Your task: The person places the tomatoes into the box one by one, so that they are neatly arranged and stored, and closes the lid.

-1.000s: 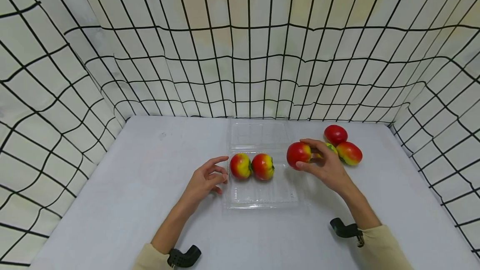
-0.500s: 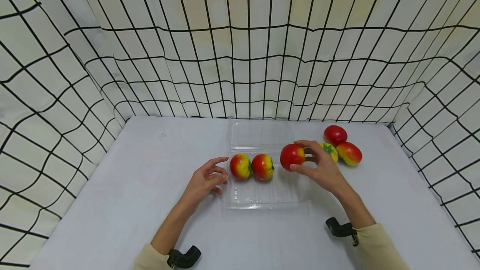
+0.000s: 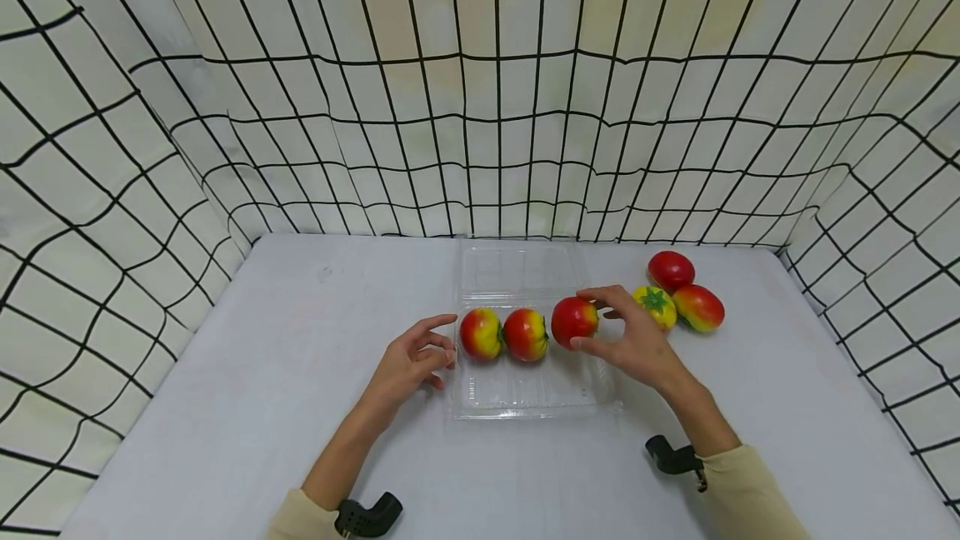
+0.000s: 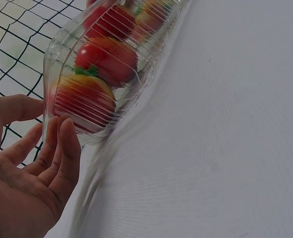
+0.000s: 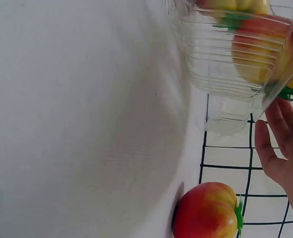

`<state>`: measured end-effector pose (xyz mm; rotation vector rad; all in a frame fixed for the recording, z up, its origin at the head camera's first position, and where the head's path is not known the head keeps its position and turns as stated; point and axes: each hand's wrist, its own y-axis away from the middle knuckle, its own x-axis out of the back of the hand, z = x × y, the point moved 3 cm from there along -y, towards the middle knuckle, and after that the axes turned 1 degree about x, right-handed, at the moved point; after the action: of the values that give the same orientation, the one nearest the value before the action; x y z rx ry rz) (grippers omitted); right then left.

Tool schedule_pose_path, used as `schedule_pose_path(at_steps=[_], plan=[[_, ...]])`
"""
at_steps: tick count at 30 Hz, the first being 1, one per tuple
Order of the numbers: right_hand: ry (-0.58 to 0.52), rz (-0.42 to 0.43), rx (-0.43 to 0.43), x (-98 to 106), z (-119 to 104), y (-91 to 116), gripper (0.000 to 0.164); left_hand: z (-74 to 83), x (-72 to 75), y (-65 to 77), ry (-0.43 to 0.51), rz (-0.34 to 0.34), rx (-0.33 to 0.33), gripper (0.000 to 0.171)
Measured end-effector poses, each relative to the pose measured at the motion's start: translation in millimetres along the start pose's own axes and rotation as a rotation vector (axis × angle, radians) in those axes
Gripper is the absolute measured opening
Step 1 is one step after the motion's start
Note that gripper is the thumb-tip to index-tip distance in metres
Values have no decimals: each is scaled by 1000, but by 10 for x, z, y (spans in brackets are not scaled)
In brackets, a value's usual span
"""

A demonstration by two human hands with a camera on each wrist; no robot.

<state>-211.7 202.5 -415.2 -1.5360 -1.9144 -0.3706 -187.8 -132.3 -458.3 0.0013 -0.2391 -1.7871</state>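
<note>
In the head view my right hand (image 3: 633,340) holds a red-and-yellow fruit (image 3: 573,322) between thumb and fingers, over the right side of a clear plastic box (image 3: 510,394). Two like fruits, a left one (image 3: 481,334) and a middle one (image 3: 526,335), sit side by side in the box. My left hand (image 3: 412,361) is at the box's left wall, its fingertips right at the edge. In the left wrist view loosely bent fingers (image 4: 69,148) meet the ribbed wall. In the right wrist view the held fruit (image 5: 263,49), with its green calyx, shows through the wall.
Right of the box lie a dark red fruit (image 3: 671,271), a red-and-yellow one (image 3: 699,307) and a yellow one with a green calyx (image 3: 656,307). The box's clear lid (image 3: 517,269) lies open towards the back. Black netting (image 3: 495,115) surrounds the white table (image 3: 300,407).
My right hand has carried the held fruit leftward and slightly nearer, from the box's right edge to beside the middle fruit. The yellow fruit has come into view. My left hand has stayed put.
</note>
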Motion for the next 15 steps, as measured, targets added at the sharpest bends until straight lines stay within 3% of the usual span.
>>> schedule_pose_path(at_steps=[15], plan=[[7, -15, 29, -55, 47, -8, 68, -1, 2, 3, -1, 6, 7, 53]])
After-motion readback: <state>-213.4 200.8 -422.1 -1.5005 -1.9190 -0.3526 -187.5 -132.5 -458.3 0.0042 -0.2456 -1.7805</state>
